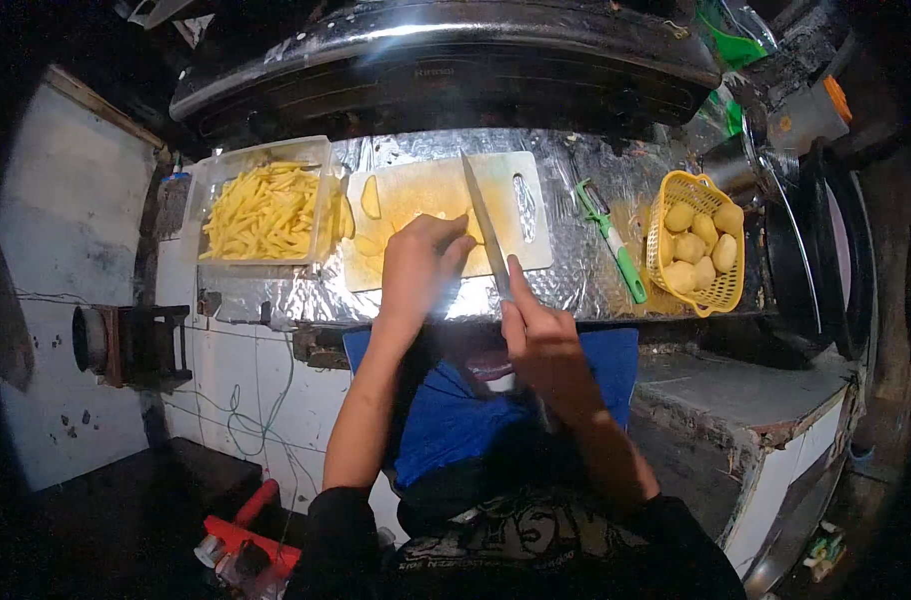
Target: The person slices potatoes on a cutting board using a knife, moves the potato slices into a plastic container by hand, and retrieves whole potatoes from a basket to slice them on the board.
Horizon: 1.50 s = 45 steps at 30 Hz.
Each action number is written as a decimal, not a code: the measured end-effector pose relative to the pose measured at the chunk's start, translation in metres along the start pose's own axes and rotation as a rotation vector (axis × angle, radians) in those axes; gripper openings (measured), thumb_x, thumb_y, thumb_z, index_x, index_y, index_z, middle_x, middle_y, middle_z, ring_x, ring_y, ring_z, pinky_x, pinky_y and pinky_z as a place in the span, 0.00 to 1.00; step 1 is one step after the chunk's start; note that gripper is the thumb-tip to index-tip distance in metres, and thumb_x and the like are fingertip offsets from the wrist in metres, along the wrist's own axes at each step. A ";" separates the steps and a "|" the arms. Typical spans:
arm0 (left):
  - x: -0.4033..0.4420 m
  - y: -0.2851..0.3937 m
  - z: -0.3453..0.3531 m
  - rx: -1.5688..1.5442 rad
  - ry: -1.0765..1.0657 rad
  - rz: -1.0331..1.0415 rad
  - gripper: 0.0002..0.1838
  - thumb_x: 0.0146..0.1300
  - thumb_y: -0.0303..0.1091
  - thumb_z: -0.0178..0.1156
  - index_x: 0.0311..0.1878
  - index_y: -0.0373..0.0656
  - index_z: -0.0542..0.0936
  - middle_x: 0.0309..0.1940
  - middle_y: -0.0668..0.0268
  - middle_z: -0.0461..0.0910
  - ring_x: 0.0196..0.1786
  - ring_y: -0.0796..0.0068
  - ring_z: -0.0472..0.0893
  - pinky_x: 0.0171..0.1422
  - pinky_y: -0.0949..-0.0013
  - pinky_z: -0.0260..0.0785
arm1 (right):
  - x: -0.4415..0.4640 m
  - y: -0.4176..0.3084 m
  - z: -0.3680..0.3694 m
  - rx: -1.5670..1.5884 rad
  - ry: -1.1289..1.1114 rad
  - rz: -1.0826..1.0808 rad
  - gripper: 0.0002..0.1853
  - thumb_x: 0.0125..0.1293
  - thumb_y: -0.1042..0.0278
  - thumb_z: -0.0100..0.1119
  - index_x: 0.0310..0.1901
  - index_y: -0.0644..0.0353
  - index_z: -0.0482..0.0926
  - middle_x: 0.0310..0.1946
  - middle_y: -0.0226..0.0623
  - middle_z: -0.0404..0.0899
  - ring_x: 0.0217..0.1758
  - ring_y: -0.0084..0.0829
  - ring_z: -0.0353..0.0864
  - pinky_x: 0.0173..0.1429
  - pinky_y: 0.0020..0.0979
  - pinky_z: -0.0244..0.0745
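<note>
My right hand [539, 325] is wrapped round the handle of a long kitchen knife [488, 222], whose blade points away from me across the white cutting board [446, 172]. Just left of the blade, the bent fingers of my left hand [423, 265] press on a piece of potato [477, 231], mostly hidden by the fingertips and knife. A potato slice [372, 198] lies near the board's upper left, and more potato pieces [368, 247] rest beside my left hand.
On the left, a clear plastic container [264, 262] holds many potato sticks [266, 212]. To the right lie a green-handled peeler [616, 245] and a yellow basket [714, 297] of peeled potatoes [691, 246]. A dark stove [436, 80] stands behind the foil-covered counter [566, 260].
</note>
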<state>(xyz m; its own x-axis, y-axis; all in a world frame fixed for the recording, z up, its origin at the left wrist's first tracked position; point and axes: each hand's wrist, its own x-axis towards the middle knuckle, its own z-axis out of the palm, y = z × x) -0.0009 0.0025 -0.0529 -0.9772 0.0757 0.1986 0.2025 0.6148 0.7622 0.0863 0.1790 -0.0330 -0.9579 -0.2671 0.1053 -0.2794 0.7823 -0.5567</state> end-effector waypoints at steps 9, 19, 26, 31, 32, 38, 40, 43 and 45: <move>0.001 -0.002 0.003 -0.008 0.050 -0.022 0.13 0.59 0.35 0.70 0.44 0.39 0.88 0.34 0.54 0.85 0.35 0.63 0.85 0.42 0.67 0.76 | 0.004 -0.008 -0.004 0.030 0.114 -0.072 0.24 0.70 0.73 0.53 0.63 0.79 0.68 0.46 0.59 0.82 0.25 0.39 0.82 0.36 0.39 0.79; 0.000 0.000 0.006 -0.011 0.078 -0.018 0.11 0.61 0.33 0.68 0.42 0.37 0.87 0.34 0.53 0.85 0.34 0.62 0.85 0.41 0.66 0.76 | -0.002 -0.014 -0.005 0.183 0.040 0.084 0.25 0.75 0.66 0.46 0.69 0.69 0.65 0.20 0.55 0.75 0.23 0.50 0.80 0.35 0.43 0.77; 0.001 0.003 0.003 -0.017 0.056 0.033 0.11 0.60 0.35 0.66 0.39 0.36 0.87 0.34 0.49 0.83 0.36 0.50 0.83 0.44 0.59 0.76 | 0.012 -0.014 0.020 -0.011 0.037 0.047 0.25 0.72 0.73 0.49 0.67 0.78 0.63 0.33 0.59 0.80 0.25 0.47 0.82 0.32 0.42 0.77; 0.003 0.003 0.003 -0.078 0.049 -0.054 0.11 0.60 0.34 0.66 0.40 0.37 0.87 0.34 0.50 0.84 0.37 0.53 0.85 0.45 0.60 0.76 | 0.037 -0.015 0.007 -0.339 0.088 -0.223 0.36 0.62 0.79 0.55 0.69 0.84 0.52 0.27 0.54 0.80 0.25 0.43 0.84 0.28 0.39 0.79; 0.004 0.003 0.002 -0.078 0.053 -0.053 0.11 0.60 0.34 0.66 0.40 0.37 0.87 0.34 0.50 0.84 0.37 0.53 0.85 0.45 0.60 0.76 | 0.037 -0.018 0.004 -0.244 0.124 -0.165 0.28 0.64 0.79 0.54 0.63 0.87 0.60 0.41 0.60 0.78 0.25 0.43 0.84 0.30 0.38 0.80; 0.003 0.000 -0.001 -0.139 0.059 -0.038 0.14 0.60 0.32 0.65 0.48 0.39 0.86 0.32 0.51 0.83 0.37 0.53 0.84 0.44 0.60 0.76 | 0.027 -0.025 -0.018 0.102 0.134 0.123 0.24 0.67 0.77 0.53 0.64 0.76 0.69 0.42 0.64 0.81 0.26 0.43 0.85 0.33 0.40 0.80; 0.007 0.010 -0.013 0.054 -0.153 0.058 0.17 0.60 0.30 0.65 0.54 0.48 0.85 0.38 0.57 0.82 0.39 0.59 0.85 0.44 0.63 0.77 | 0.022 -0.025 -0.023 0.288 0.112 0.295 0.25 0.68 0.75 0.53 0.66 0.69 0.70 0.37 0.62 0.82 0.27 0.43 0.85 0.34 0.41 0.80; 0.008 0.029 -0.018 0.410 -0.254 0.153 0.17 0.59 0.29 0.63 0.54 0.50 0.83 0.44 0.57 0.79 0.41 0.56 0.84 0.45 0.61 0.77 | 0.011 -0.009 -0.019 0.200 0.223 0.202 0.25 0.68 0.73 0.55 0.67 0.57 0.72 0.29 0.57 0.82 0.28 0.44 0.85 0.35 0.40 0.80; 0.015 0.021 -0.017 0.426 -0.192 0.314 0.16 0.60 0.30 0.62 0.52 0.48 0.82 0.48 0.57 0.78 0.42 0.54 0.84 0.46 0.60 0.77 | 0.006 -0.003 -0.021 0.118 0.207 0.143 0.26 0.67 0.73 0.58 0.67 0.58 0.72 0.27 0.53 0.81 0.27 0.44 0.84 0.36 0.39 0.79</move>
<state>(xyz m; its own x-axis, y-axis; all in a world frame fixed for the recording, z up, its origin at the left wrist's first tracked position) -0.0100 0.0029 -0.0236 -0.8764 0.4230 0.2300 0.4805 0.7995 0.3604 0.0797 0.1868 -0.0129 -0.9836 -0.0286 0.1779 -0.1421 0.7299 -0.6686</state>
